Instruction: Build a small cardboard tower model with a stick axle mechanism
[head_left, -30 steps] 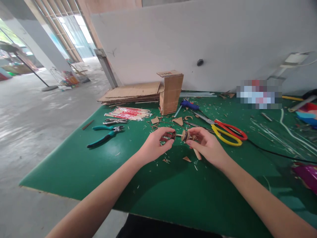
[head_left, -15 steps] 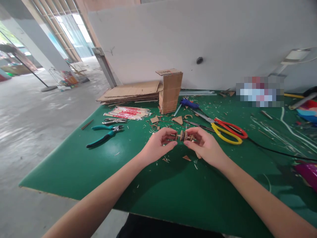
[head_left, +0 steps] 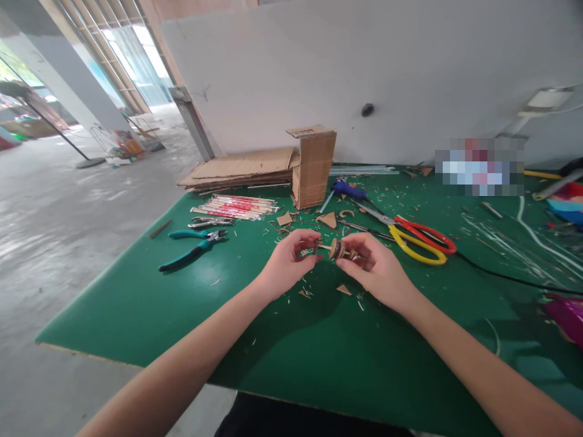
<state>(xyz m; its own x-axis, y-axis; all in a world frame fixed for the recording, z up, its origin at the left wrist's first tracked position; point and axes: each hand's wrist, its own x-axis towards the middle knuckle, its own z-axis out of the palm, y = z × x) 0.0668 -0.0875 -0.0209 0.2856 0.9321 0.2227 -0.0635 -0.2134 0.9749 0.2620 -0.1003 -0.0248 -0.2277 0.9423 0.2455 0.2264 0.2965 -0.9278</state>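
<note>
Small round cardboard discs (head_left: 336,249) sit stacked on a thin wooden stick (head_left: 324,246) above the table. My right hand (head_left: 376,264) is closed around the discs and the stick's right part, which its fingers partly hide. At the stick's left end, my left hand (head_left: 294,261) pinches a small flat cardboard piece (head_left: 316,246) between thumb and fingers. Whether the stick passes through that piece is too small to tell. Beneath the hands lie a triangular cardboard scrap (head_left: 344,290) and pale shavings.
Teal-handled pliers (head_left: 200,249) lie to the left, below packaged wooden sticks (head_left: 237,207). Behind the hands stands a folded cardboard piece (head_left: 314,170), beside stacked cardboard sheets (head_left: 241,167). A blue glue gun (head_left: 348,189) and red-and-yellow-handled scissors (head_left: 416,243) lie to the right on the green table (head_left: 159,315).
My left hand has moved slightly left with the small cardboard piece, away from the discs, so more of the stick shows between them. My right hand stays nearly in place.
</note>
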